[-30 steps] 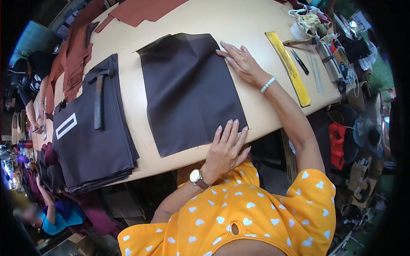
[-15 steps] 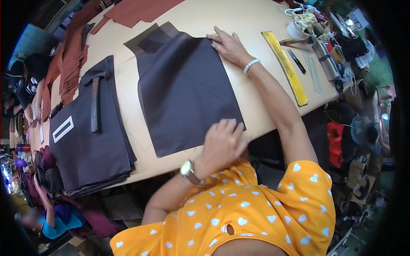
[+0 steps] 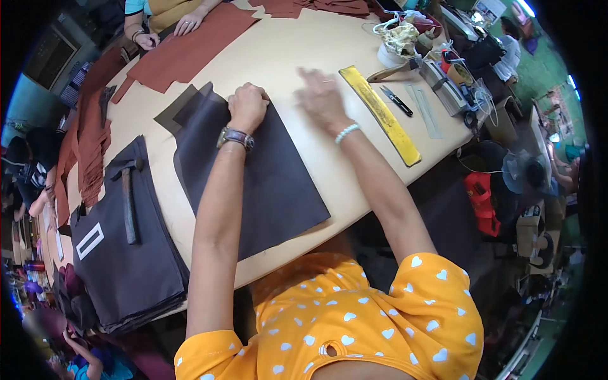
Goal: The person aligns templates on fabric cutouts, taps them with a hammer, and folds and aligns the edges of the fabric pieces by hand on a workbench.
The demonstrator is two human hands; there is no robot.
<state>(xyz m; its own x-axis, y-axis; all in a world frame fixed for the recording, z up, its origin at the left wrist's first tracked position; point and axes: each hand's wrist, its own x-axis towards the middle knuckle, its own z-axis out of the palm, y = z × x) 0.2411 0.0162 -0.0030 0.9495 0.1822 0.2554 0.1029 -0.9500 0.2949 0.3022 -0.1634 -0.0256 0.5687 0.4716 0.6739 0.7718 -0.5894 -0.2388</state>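
Note:
A dark brown sheet (image 3: 272, 183) lies on the pale table (image 3: 304, 133), its far-left corner partly doubled and see-through. My left hand (image 3: 248, 107), with a watch on the wrist, is closed at the far edge of this sheet; what its fingers hold is hidden. Just right of the sheet, my right hand (image 3: 321, 101) is above the table, blurred, fingers apart and holding nothing. To the left, a hammer (image 3: 129, 199) and a white rectangular frame (image 3: 90, 241) rest on a stack of dark sheets (image 3: 139, 253).
Right of my right hand lie a yellow strip (image 3: 380, 115), a black-handled cutter (image 3: 397, 101) and a clear ruler (image 3: 424, 111). Reddish-brown pieces (image 3: 190, 54) cover the far side, where a co-worker's hand (image 3: 189, 23) rests. Another person (image 3: 31, 164) is at the left.
My left hand has moved from the sheet's near edge to its far edge and closed. My right hand has come off the sheet. The view has shifted, showing a co-worker at the far side.

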